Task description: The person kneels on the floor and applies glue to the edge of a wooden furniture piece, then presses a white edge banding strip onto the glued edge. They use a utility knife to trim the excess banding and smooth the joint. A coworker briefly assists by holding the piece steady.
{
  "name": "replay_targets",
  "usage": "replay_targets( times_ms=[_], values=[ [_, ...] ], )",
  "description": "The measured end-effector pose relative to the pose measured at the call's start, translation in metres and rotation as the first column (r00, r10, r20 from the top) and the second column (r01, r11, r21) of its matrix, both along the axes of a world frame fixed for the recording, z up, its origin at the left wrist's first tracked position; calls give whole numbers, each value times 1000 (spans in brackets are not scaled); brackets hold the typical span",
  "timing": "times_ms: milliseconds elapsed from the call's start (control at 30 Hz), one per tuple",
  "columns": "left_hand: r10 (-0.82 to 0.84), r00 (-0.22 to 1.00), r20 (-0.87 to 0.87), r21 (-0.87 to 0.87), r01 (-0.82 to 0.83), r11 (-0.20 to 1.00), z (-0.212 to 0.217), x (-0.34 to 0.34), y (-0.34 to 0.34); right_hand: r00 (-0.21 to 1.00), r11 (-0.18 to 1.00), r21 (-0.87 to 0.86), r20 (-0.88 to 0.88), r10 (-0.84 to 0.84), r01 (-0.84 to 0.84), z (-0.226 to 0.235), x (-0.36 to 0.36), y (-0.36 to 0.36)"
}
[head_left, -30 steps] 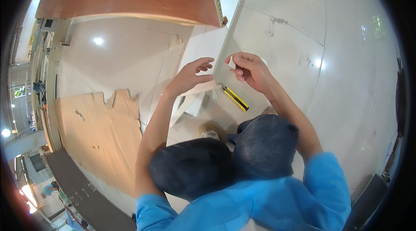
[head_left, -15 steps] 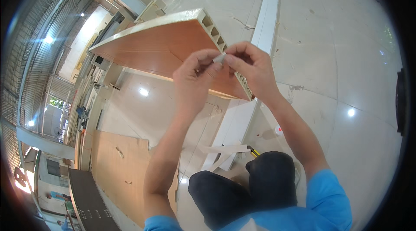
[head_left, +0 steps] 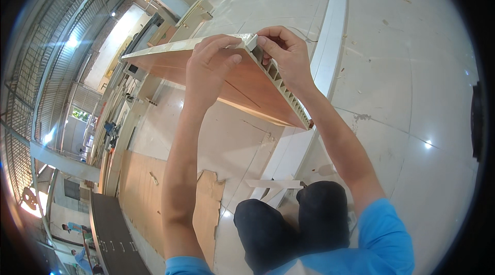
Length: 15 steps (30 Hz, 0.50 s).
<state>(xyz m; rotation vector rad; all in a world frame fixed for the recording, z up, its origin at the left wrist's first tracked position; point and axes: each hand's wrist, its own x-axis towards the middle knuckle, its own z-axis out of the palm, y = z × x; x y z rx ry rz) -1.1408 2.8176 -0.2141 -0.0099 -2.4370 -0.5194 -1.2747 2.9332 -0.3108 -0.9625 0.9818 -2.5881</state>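
A brown-faced hollow-core panel stands tilted before me, its pale ribbed cells showing along the right edge. At its upper corner sits a small white piece. My right hand pinches that piece against the corner between thumb and fingers, some of them curled behind it. My left hand lies at the panel's top edge, fingers stretched toward the corner and thumb apart from them in front of the brown face. Whether its fingertips touch the white piece is hard to make out.
Long white boards lie on the tiled floor beneath and beyond the panel. A torn brown sheet is on the left, near a dark cabinet. White strips lie before my knees. Two people are far off at lower left.
Both hands have moved up to the panel's upper corner, carrying the small white piece to it. My left hand has let go of the piece and opened. The view has shifted slightly.
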Motion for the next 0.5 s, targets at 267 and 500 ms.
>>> replay_targets(
  times_ms=[267,500],
  values=[
    [11,997,-75,-46,-14,999,-9,-6,-5,982,984,17,61,-178,177,-4,24,-11],
    [87,977,-196,-107,-109,988,-21,-14,8,828,851,-76,-199,-524,520,-19,33,-26]
  ],
)
